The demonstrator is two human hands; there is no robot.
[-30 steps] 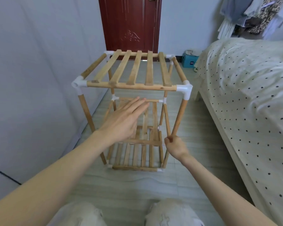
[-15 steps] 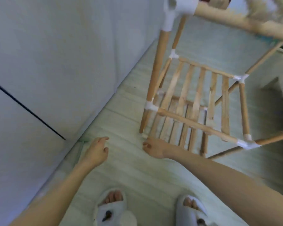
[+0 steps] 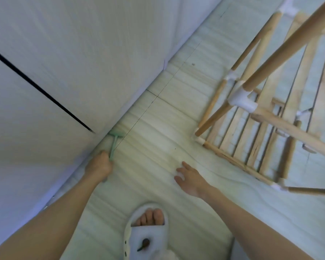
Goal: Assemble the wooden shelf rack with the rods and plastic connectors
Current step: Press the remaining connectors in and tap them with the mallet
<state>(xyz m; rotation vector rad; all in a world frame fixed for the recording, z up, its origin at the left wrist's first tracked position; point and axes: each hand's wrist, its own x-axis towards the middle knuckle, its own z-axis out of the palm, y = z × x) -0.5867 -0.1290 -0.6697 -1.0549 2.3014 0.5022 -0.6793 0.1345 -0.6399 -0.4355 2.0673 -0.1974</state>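
Left hand [image 3: 99, 166] around green, perhaps mallet-like tool [image 3: 114, 144]; right hand [image 3: 190, 180] loose.

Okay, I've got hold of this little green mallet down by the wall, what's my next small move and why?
Probably lift the green mallet off the floor and bring it toward the rack. Your left hand already grips its handle, while its head still lies at the foot of the wall. Your right hand hovers open over the floor, holding nothing, so it could likely steady the rack.
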